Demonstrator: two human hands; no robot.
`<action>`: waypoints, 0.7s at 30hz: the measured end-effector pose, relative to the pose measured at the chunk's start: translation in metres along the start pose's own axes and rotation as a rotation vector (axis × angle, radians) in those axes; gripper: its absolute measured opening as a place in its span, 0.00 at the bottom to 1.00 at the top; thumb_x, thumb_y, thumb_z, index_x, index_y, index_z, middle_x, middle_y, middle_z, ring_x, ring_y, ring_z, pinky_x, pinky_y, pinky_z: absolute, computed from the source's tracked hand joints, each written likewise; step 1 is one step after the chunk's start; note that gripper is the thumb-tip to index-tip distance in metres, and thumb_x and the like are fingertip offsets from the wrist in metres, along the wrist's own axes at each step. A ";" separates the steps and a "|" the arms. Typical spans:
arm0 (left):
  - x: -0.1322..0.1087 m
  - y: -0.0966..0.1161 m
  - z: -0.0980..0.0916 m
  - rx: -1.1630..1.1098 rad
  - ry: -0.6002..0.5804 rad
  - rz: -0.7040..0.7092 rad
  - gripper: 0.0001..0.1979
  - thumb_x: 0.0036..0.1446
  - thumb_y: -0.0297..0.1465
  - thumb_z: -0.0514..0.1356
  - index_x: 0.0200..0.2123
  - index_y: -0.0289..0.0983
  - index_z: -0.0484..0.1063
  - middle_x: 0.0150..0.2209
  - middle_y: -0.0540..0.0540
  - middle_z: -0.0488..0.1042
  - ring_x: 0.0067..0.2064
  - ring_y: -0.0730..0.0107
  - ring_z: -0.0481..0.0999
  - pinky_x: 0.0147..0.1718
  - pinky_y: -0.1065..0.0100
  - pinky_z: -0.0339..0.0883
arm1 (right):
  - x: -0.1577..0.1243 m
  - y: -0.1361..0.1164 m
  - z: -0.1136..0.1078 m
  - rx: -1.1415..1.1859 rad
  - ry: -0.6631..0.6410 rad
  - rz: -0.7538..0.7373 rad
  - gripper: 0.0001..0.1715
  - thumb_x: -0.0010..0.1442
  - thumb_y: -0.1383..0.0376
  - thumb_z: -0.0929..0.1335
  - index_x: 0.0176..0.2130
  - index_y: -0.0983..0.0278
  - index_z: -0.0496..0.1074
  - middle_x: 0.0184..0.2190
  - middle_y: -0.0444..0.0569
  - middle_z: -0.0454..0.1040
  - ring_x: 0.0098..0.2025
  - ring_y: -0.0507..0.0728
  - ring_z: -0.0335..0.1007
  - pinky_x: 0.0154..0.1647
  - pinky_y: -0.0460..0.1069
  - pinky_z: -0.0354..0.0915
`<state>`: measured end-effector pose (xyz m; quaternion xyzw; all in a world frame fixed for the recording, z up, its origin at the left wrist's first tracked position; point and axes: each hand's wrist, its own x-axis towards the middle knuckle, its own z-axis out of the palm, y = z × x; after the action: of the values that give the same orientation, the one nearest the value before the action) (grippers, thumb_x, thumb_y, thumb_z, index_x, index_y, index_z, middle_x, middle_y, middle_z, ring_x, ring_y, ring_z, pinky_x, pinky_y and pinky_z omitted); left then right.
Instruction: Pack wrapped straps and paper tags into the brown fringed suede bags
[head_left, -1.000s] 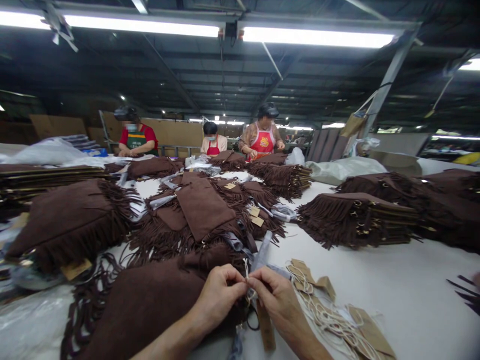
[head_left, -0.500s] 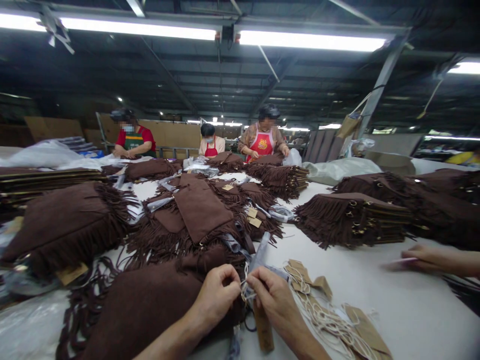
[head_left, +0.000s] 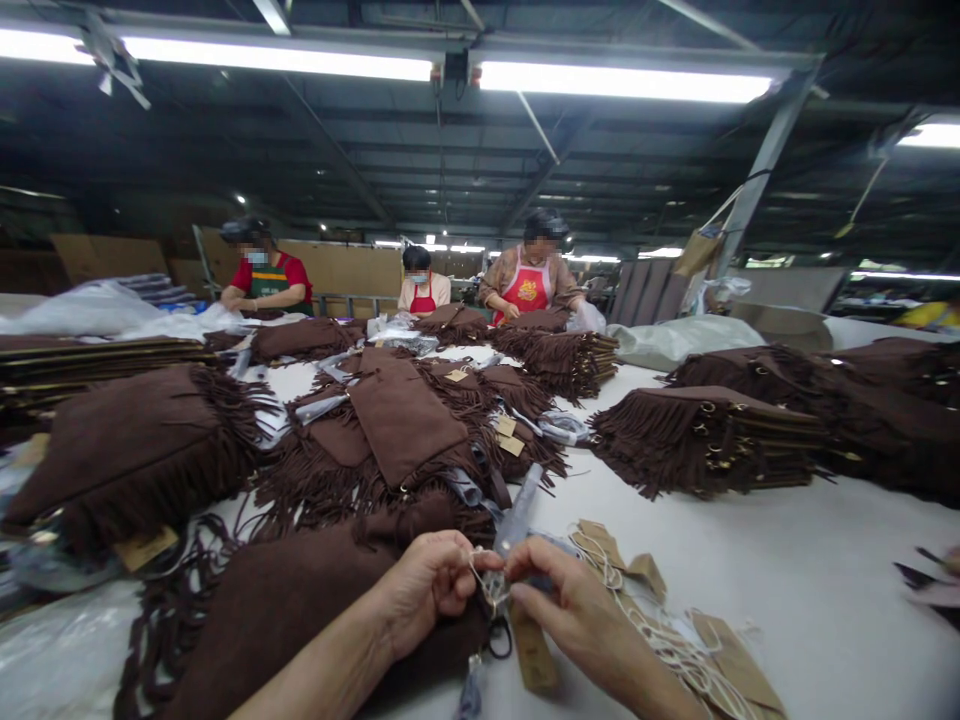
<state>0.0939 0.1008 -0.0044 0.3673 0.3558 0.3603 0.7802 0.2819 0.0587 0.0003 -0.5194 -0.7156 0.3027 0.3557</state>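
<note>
My left hand (head_left: 431, 580) is closed on a thin white string (head_left: 478, 575), its forefinger pointing right. My right hand (head_left: 566, 605) is close beside it, thumb and forefinger slightly apart, with the forefinger tip near the left fingertip. The string runs to clear plastic wrapping and a small metal fitting just below the fingers. A brown paper tag (head_left: 534, 648) hangs down under my right hand. Next to it shows a black loop (head_left: 500, 637). Beneath my left forearm lies a dark brown suede bag (head_left: 300, 610) with fringe along its left side.
More brown paper tags (head_left: 731, 660) with tangled white strings lie on the white table (head_left: 810, 580) at right. Fringed bags (head_left: 409, 415) are heaped ahead, and a stack of fringed bags (head_left: 705, 435) stands at right. Several co-workers, including a person in a red apron (head_left: 529, 285), work across the table.
My fingertips have shifted around the string: the left forefinger now reaches right, and the right thumb and forefinger have parted. Another person's hand at the right edge has moved out of view.
</note>
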 end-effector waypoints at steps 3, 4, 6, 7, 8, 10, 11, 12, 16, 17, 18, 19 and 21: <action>-0.002 0.002 0.001 -0.025 0.004 -0.011 0.10 0.33 0.29 0.61 0.22 0.35 0.63 0.39 0.36 0.79 0.22 0.82 0.60 0.19 0.75 0.38 | -0.007 -0.001 -0.005 -0.173 -0.022 0.081 0.07 0.49 0.66 0.69 0.33 0.61 0.70 0.30 0.44 0.73 0.34 0.57 0.68 0.34 0.48 0.60; -0.003 0.002 0.001 -0.028 0.011 -0.012 0.10 0.33 0.29 0.62 0.22 0.35 0.63 0.40 0.36 0.79 0.22 0.82 0.61 0.20 0.75 0.39 | -0.008 -0.002 -0.005 -0.217 -0.056 0.119 0.06 0.49 0.65 0.70 0.32 0.61 0.70 0.29 0.44 0.73 0.32 0.56 0.68 0.31 0.47 0.58; -0.002 0.002 0.000 -0.031 0.028 -0.015 0.11 0.33 0.29 0.62 0.22 0.35 0.63 0.41 0.36 0.79 0.23 0.81 0.61 0.20 0.76 0.40 | -0.011 -0.005 -0.001 -0.304 -0.136 0.154 0.02 0.52 0.65 0.68 0.28 0.61 0.70 0.25 0.44 0.73 0.28 0.56 0.67 0.27 0.47 0.52; -0.002 0.001 0.000 -0.032 0.027 -0.014 0.11 0.33 0.29 0.63 0.22 0.35 0.63 0.41 0.36 0.79 0.23 0.81 0.62 0.21 0.76 0.41 | -0.012 -0.006 0.001 -0.348 -0.166 0.145 0.07 0.54 0.66 0.66 0.25 0.61 0.69 0.23 0.43 0.73 0.26 0.55 0.66 0.25 0.47 0.50; -0.002 0.001 -0.001 -0.034 0.020 -0.008 0.10 0.34 0.29 0.63 0.22 0.34 0.64 0.43 0.36 0.78 0.23 0.81 0.62 0.21 0.75 0.41 | -0.013 -0.006 0.002 -0.385 -0.176 0.124 0.10 0.55 0.67 0.64 0.23 0.61 0.69 0.22 0.43 0.72 0.25 0.55 0.65 0.25 0.47 0.47; -0.003 0.000 -0.001 -0.032 -0.013 0.012 0.09 0.35 0.29 0.63 0.23 0.34 0.66 0.45 0.36 0.78 0.24 0.80 0.62 0.21 0.75 0.43 | -0.014 -0.005 0.004 -0.395 -0.147 0.071 0.10 0.55 0.68 0.63 0.24 0.61 0.68 0.21 0.43 0.72 0.25 0.54 0.64 0.25 0.47 0.46; -0.004 0.000 0.000 -0.023 -0.036 0.021 0.08 0.35 0.29 0.63 0.22 0.34 0.67 0.46 0.37 0.77 0.26 0.79 0.64 0.22 0.75 0.45 | -0.014 -0.003 0.003 -0.358 -0.123 0.059 0.08 0.54 0.69 0.64 0.26 0.61 0.69 0.22 0.42 0.71 0.25 0.54 0.64 0.25 0.47 0.47; -0.005 0.000 0.002 -0.008 -0.063 0.036 0.07 0.35 0.29 0.63 0.22 0.33 0.68 0.46 0.38 0.77 0.28 0.77 0.66 0.23 0.75 0.47 | -0.014 -0.001 0.001 -0.300 -0.095 0.058 0.06 0.54 0.70 0.64 0.28 0.60 0.69 0.22 0.41 0.71 0.25 0.53 0.64 0.24 0.47 0.48; -0.011 0.001 0.009 0.065 -0.174 0.117 0.04 0.35 0.28 0.63 0.17 0.34 0.70 0.45 0.39 0.76 0.45 0.60 0.71 0.40 0.69 0.61 | -0.010 0.003 -0.008 -0.115 -0.013 0.058 0.06 0.54 0.69 0.65 0.32 0.60 0.70 0.22 0.39 0.68 0.25 0.53 0.63 0.25 0.45 0.52; -0.012 0.001 0.010 0.088 -0.198 0.146 0.04 0.36 0.28 0.63 0.18 0.34 0.70 0.45 0.39 0.75 0.48 0.56 0.70 0.45 0.66 0.60 | -0.009 0.002 -0.009 -0.099 -0.010 0.039 0.05 0.54 0.69 0.65 0.32 0.60 0.70 0.22 0.39 0.69 0.26 0.53 0.63 0.26 0.45 0.53; -0.012 0.000 0.010 0.125 -0.215 0.175 0.04 0.37 0.29 0.63 0.18 0.35 0.70 0.45 0.40 0.75 0.49 0.54 0.69 0.47 0.63 0.60 | -0.009 0.001 -0.010 -0.089 -0.012 0.016 0.05 0.55 0.68 0.65 0.32 0.60 0.71 0.22 0.39 0.69 0.26 0.53 0.64 0.27 0.45 0.54; -0.012 -0.001 0.010 0.180 -0.223 0.206 0.05 0.38 0.30 0.64 0.19 0.35 0.71 0.45 0.40 0.74 0.49 0.53 0.69 0.48 0.62 0.59 | -0.008 -0.001 -0.009 -0.082 -0.019 -0.010 0.06 0.56 0.68 0.65 0.34 0.60 0.71 0.23 0.39 0.70 0.26 0.53 0.65 0.27 0.45 0.56; -0.011 -0.002 0.009 0.352 -0.212 0.277 0.05 0.40 0.31 0.63 0.20 0.36 0.71 0.40 0.41 0.73 0.47 0.54 0.68 0.45 0.63 0.59 | -0.006 -0.004 -0.006 -0.082 -0.023 -0.095 0.11 0.58 0.69 0.64 0.40 0.59 0.72 0.27 0.40 0.74 0.29 0.53 0.68 0.30 0.45 0.59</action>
<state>0.0962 0.0883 0.0011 0.5784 0.2757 0.3558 0.6803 0.2856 0.0519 0.0054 -0.4954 -0.7554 0.2618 0.3398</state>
